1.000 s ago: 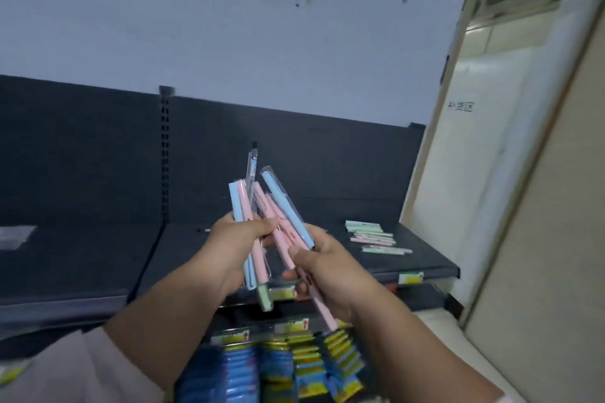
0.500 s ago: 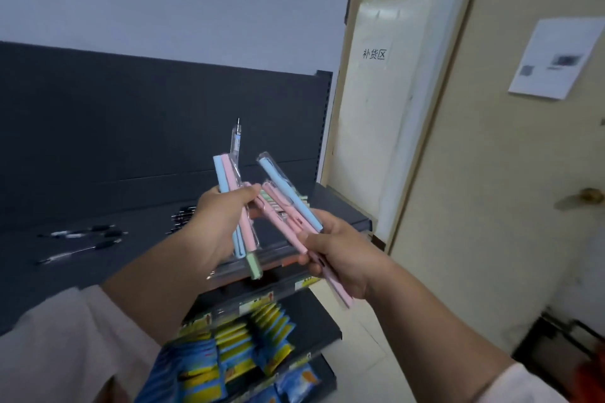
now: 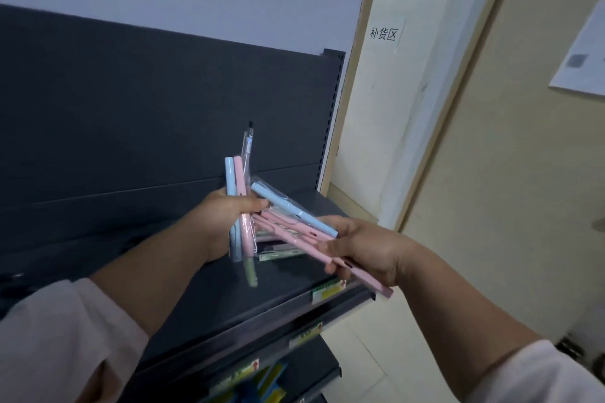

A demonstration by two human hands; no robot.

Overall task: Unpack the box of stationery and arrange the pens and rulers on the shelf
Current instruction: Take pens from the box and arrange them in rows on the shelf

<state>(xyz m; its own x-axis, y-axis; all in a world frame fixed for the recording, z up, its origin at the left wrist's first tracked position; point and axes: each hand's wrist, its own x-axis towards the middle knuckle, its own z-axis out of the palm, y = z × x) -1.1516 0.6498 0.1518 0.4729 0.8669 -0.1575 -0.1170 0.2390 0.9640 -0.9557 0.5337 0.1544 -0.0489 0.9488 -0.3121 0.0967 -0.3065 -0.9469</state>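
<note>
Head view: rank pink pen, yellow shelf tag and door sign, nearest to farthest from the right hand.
1. The pink pen, gripped in the right hand.
2. The yellow shelf tag, just below the hand.
3. The door sign, high up beyond.

The person wore a pale pinkish-white top with short sleeves. The left sleeve (image 3: 62, 334) was loose and wide, creased in soft folds, and the right sleeve (image 3: 553, 373) ended above the elbow; the left forearm (image 3: 157, 275) and right forearm (image 3: 458, 301) were bare.
</note>
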